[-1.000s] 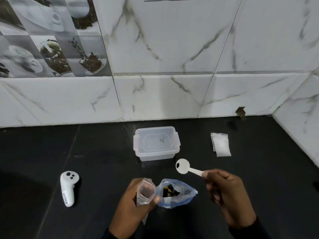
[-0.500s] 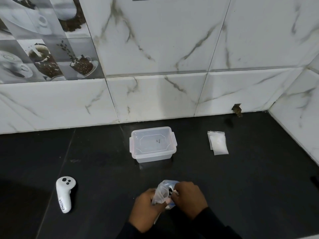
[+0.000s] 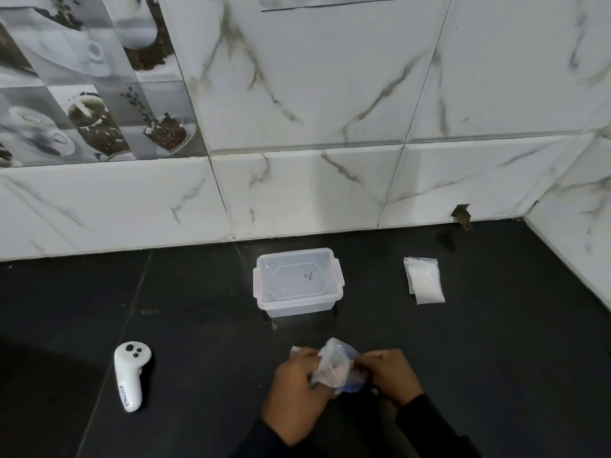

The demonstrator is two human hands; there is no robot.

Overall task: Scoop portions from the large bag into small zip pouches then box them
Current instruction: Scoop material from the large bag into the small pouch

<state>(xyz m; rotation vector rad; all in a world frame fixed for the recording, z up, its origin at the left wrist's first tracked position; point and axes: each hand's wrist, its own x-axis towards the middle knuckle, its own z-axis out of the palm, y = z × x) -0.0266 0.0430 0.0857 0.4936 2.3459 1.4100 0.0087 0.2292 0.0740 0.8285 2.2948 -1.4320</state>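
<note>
On the black counter (image 3: 496,342) I count one white controller (image 3: 130,375) at left, lettering unreadable, one lidded clear box (image 3: 297,282) with a small scrawl, and pouches (image 3: 425,280) at right. My left hand (image 3: 299,388) and right hand (image 3: 391,375) are both closed on the crumpled bag (image 3: 335,366) near the front edge.

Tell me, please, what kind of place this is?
Probably a home kitchen counter: a dark countertop meets a wall of white marble-look tiles, and decorative tiles on the left show coffee cups and beans. A lidded plastic box stands near the wall.
</note>
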